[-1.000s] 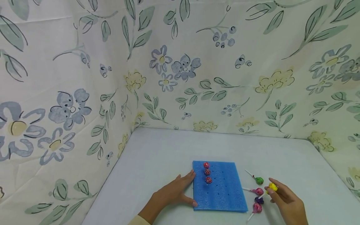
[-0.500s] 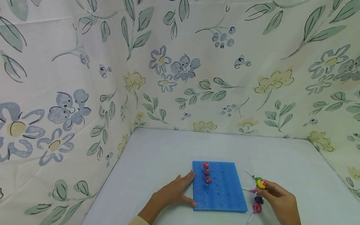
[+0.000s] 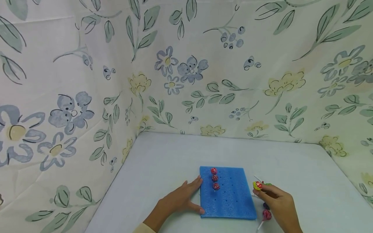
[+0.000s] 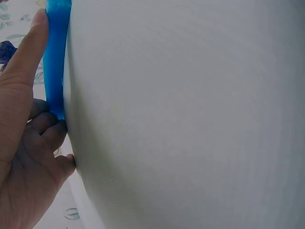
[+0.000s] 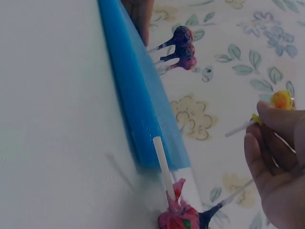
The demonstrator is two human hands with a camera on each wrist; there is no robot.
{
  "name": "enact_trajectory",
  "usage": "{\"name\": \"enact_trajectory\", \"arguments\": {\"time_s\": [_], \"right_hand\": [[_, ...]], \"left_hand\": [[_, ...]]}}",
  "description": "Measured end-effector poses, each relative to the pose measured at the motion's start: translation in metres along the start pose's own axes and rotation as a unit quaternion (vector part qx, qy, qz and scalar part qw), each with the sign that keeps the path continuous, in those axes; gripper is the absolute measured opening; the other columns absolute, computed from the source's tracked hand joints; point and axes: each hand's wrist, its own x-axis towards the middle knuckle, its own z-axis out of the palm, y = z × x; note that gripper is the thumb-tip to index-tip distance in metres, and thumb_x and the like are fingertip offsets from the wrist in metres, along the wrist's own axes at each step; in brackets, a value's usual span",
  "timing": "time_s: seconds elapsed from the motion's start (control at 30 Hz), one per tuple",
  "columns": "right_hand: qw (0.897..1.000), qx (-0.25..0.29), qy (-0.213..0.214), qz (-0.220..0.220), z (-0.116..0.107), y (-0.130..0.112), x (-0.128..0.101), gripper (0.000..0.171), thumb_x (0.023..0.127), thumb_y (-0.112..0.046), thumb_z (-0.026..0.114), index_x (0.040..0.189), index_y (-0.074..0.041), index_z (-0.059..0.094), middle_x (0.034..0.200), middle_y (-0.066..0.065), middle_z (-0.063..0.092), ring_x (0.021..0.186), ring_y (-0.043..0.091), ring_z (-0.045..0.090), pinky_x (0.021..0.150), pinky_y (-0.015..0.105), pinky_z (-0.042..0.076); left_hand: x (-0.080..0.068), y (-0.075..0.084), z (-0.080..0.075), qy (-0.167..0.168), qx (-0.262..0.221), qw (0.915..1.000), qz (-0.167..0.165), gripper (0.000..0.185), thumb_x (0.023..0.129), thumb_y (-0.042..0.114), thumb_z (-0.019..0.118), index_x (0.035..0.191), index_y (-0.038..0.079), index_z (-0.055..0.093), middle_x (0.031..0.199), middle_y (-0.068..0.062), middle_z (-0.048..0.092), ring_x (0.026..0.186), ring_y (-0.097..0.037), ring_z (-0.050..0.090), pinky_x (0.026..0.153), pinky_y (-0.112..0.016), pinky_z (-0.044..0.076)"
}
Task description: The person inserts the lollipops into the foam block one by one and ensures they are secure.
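A blue foam block (image 3: 243, 205) dotted with small holes lies flat on the table. My left hand (image 3: 182, 198) rests against its left edge, thumb and fingers spread; in the left wrist view the thumb lies along the foam's side. Three red-wrapped lollipops (image 3: 214, 178) stand in a column of holes near that edge. Just off the block's right side, my right hand (image 3: 276, 200) pinches a yellow-wrapped lollipop (image 3: 257, 185) between thumb and fingers. Its white stick (image 5: 238, 129) points toward the foam in the right wrist view.
Loose lollipops lie right of the block: a pink one (image 3: 266, 214), a dark purple one (image 3: 265, 205) and a green one (image 3: 268, 184), partly hidden by my right hand. Floral cloth (image 3: 233, 106) hangs behind and on both sides of the white table (image 3: 163, 155).
My right hand has moved left with the yellow lollipop, from beyond the loose lollipops to near the foam's right edge. The left hand has stayed at the left edge.
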Motion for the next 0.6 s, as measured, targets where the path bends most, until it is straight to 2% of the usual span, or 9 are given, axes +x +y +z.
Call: {"name": "enact_trajectory", "arguments": {"time_s": [0.1,0.33,0.6], "right_hand": [[1.000,0.018,-0.002,-0.016,0.006,-0.006,0.000,0.023,0.093,-0.019,0.084,0.110,-0.004,0.080,0.100,0.002,0.080,0.085,0.002,0.074,0.074,0.016,0.060],[0.999,0.041,-0.008,-0.021,0.017,-0.015,0.000,0.022,0.093,-0.015,0.084,0.109,0.000,0.080,0.106,0.011,0.080,0.085,0.002,0.075,0.075,0.016,0.060],[0.998,0.054,-0.031,-0.029,0.027,-0.016,0.000,0.017,0.093,-0.018,0.084,0.104,-0.006,0.082,0.101,0.004,0.082,0.088,0.007,0.077,0.078,0.018,0.061]], "left_hand": [[0.000,0.000,-0.001,-0.002,0.000,1.0000,-0.001,0.113,0.080,0.068,0.083,0.170,0.027,0.028,0.177,0.008,0.022,0.161,-0.036,0.027,0.124,-0.062,0.033],[-0.001,0.001,-0.001,-0.004,0.005,1.0000,-0.005,0.113,0.079,0.069,0.083,0.170,0.028,0.028,0.176,0.010,0.022,0.160,-0.039,0.029,0.123,-0.062,0.035],[-0.001,0.001,-0.001,-0.002,0.009,1.0000,0.000,0.114,0.080,0.069,0.082,0.170,0.027,0.028,0.177,0.009,0.022,0.160,-0.037,0.029,0.123,-0.061,0.035]]}}
